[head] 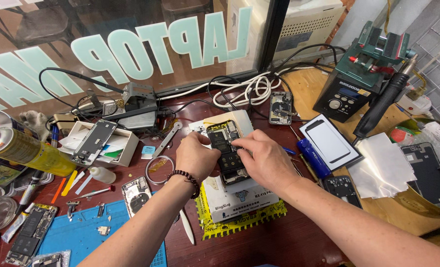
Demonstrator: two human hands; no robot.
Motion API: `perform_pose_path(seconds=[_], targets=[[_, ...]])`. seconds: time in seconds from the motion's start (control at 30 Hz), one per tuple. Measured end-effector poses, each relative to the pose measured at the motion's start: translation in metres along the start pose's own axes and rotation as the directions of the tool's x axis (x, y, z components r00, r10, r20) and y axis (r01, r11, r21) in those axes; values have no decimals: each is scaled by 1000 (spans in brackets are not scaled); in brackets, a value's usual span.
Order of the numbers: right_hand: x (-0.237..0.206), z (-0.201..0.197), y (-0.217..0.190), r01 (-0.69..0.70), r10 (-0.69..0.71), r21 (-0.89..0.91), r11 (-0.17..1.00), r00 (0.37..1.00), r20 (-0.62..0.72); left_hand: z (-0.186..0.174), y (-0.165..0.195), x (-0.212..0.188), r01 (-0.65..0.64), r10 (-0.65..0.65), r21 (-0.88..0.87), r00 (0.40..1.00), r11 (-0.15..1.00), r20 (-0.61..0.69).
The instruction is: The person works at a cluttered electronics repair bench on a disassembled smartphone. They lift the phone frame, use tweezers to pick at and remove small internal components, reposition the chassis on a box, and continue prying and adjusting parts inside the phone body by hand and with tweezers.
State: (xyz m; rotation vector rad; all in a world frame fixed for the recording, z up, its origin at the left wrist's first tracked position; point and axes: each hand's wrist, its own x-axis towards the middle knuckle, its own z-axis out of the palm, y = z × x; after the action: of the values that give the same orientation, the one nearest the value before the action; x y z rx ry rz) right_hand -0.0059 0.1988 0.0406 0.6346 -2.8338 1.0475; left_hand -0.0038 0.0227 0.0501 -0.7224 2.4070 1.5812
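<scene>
We work on an opened black smartphone chassis with exposed battery and boards (226, 151), which lies on a white rectangular heating pad (240, 200). Our left hand (196, 157) (beaded bracelet at the wrist) has its fingers curled against the chassis's left edge, gripping it. Our right hand (260, 159) presses thumb and fingertips (236, 144) onto the upper right part of the chassis, pinching there; whether a small part sits between them we cannot tell. Beneath the pad, below both palms, a yellow perforated mat (240, 222) protrudes. Just beyond the right knuckles lies a blue cylindrical screwdriver handle (313, 157). Left of the left fingers rests a thin metal ring (156, 168), with a blue silicone work mat (86, 232) nearer our left forearm.
</scene>
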Motion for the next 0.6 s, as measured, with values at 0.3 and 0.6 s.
perform_pose_path(seconds=[0.3, 0.6], targets=[[1, -3, -4, -66, 66, 2, 998, 998, 16, 4, 0, 4, 64, -64, -118, 998, 991, 8], [0, -2, -3, 5, -4, -54, 999, 1000, 24, 5, 1, 6, 49, -49, -69, 999, 996, -3]])
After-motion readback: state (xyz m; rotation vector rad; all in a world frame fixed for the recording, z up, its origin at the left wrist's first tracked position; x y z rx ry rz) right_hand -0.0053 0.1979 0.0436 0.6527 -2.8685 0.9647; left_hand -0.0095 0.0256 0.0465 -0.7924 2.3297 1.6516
